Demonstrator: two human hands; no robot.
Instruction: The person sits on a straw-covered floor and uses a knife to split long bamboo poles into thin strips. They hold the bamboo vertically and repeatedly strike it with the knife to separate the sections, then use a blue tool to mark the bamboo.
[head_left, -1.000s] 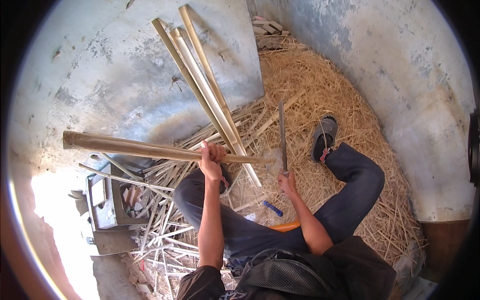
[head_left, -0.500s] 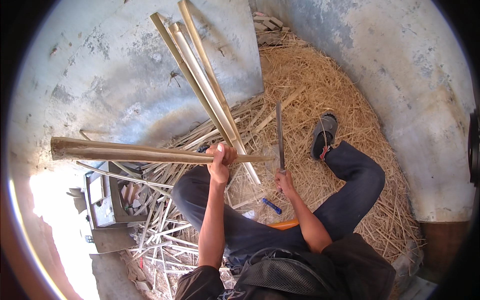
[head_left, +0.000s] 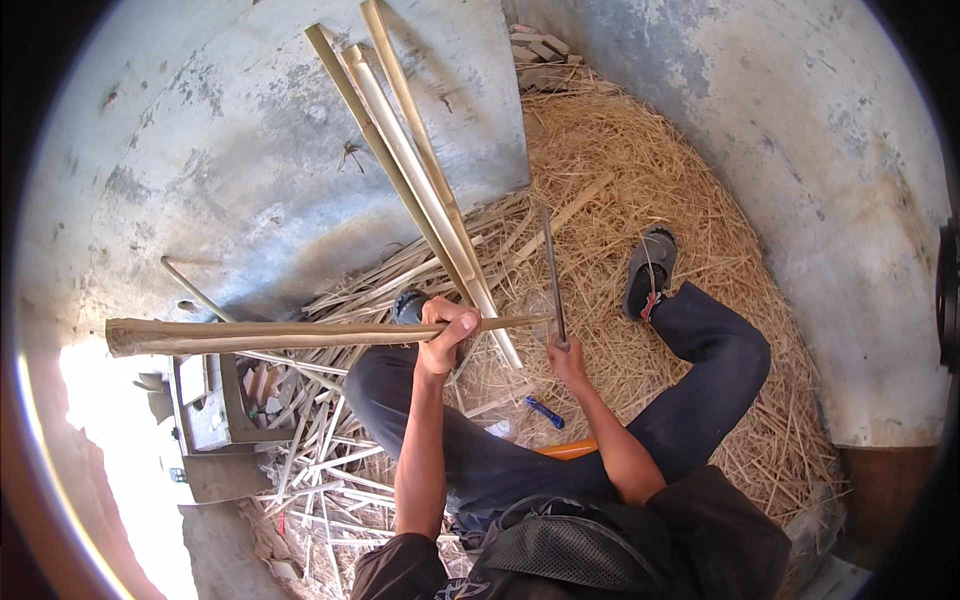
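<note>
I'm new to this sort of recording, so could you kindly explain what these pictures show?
Of course. There is no machine here: a person works with two bare hands, seen from above by a wide fisheye camera worn on the head, which bends straight edges. Picture left is the person's left.

The left hand grips a long brown bamboo-like pole. The right hand holds a dark, narrow, straight metal blade near the pole's far end; whether they touch is unclear.

Dry straw-coloured strips and shavings cover much of the ground, with a small blue elongated object between the legs. Three long, pale bamboo-like lengths lean on a weathered blue-grey wall.
</note>
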